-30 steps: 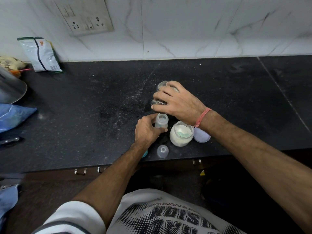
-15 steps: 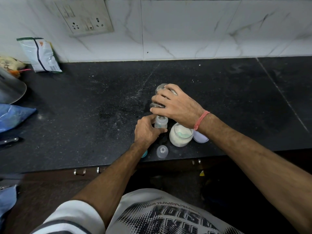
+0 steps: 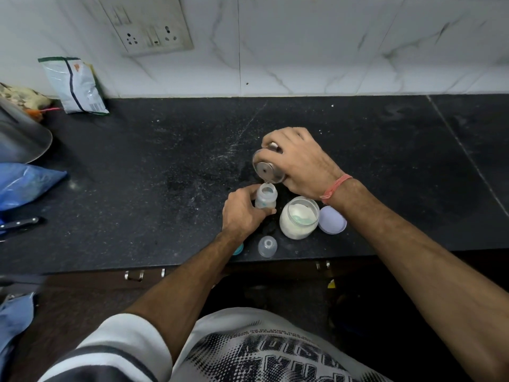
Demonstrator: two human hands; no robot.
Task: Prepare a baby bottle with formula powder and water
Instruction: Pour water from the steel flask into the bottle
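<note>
Small translucent plastic baby bottle [image 3: 265, 199], uncapped, upright on black speckled tabletop [image 3: 154, 172], gripped by left hand [image 3: 242, 213]. Right hand [image 3: 298, 164] wraps tilted steel cup [image 3: 268, 170], base toward camera, above bottle mouth. Open glass jar of white powder [image 3: 298, 217] just beside bottle.

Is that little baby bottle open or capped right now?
Open. The baby bottle shows a bare round mouth, and the clear nipple cap sits apart on the counter.
</note>
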